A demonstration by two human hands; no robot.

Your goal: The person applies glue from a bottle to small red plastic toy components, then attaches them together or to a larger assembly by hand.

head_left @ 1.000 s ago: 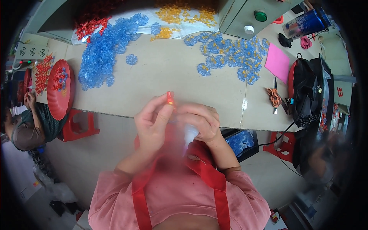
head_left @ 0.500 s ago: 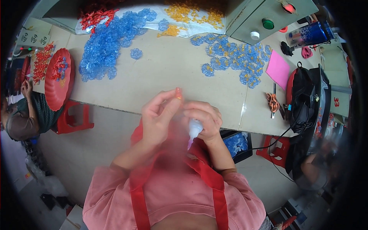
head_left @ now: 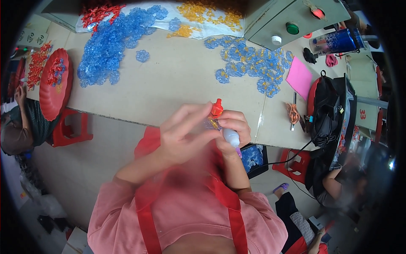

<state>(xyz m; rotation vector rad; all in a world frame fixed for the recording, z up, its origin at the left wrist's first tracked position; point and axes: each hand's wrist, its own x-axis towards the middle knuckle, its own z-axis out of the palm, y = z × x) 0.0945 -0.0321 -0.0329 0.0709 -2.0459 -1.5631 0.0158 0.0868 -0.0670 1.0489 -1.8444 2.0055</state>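
Observation:
My right hand [head_left: 237, 129] is wrapped round a small white squeeze bottle [head_left: 231, 138] with a purple tip pointing down. By its fingertips is a small red plastic piece [head_left: 217, 109], upright, with a clear blue flower-shaped piece [head_left: 207, 124] and a bit of yellow just below it. My left hand [head_left: 184, 131] has its fingers stretched and the thumb apart. Its index fingertip meets the red piece's edge, and its thumb tip is near the right hand. How the pieces join is partly hidden by the fingers.
Blue flower pieces [head_left: 101, 53] are heaped at the back left, with red [head_left: 99, 16] and yellow pieces [head_left: 211, 17] behind. Blue flowers with yellow centres [head_left: 253, 63] spread at right, beside a pink sheet [head_left: 299, 76]. Another person [head_left: 19, 127] sits left, by a red tray [head_left: 45, 99].
My left hand has gone from a pinch on the red piece to spread fingers beside it. Both hands shifted slightly right; the blue and yellow parts now show below the red piece.

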